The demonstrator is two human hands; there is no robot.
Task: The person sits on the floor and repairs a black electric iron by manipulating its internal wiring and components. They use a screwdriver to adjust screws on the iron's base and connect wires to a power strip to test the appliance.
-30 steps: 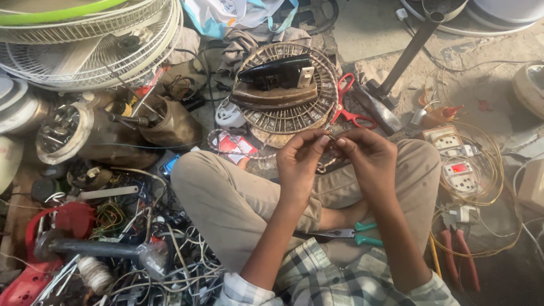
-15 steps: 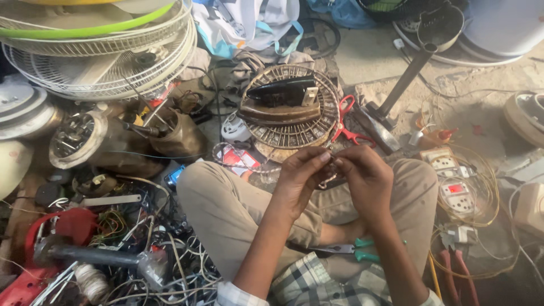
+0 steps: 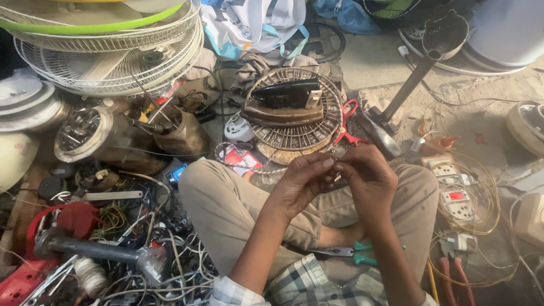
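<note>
My left hand and my right hand meet in front of me above my crossed legs. Their fingertips pinch a small metal part between them; most of it is hidden by the fingers. A thin braided cord runs leftward from the hands. Just beyond them an old electric iron lies on a round metal grille. Green-handled pliers rest in my lap.
Red scissors lie right of the grille. White fan guards are stacked at far left, above motor parts and tangled wires. Switch sockets, yellow wire and red-handled pliers lie at right. A dark metal stand leans behind.
The view has tilted down, so my hands sit lower in the frame. Both hands stay together on the small part, with only slight finger movement.
</note>
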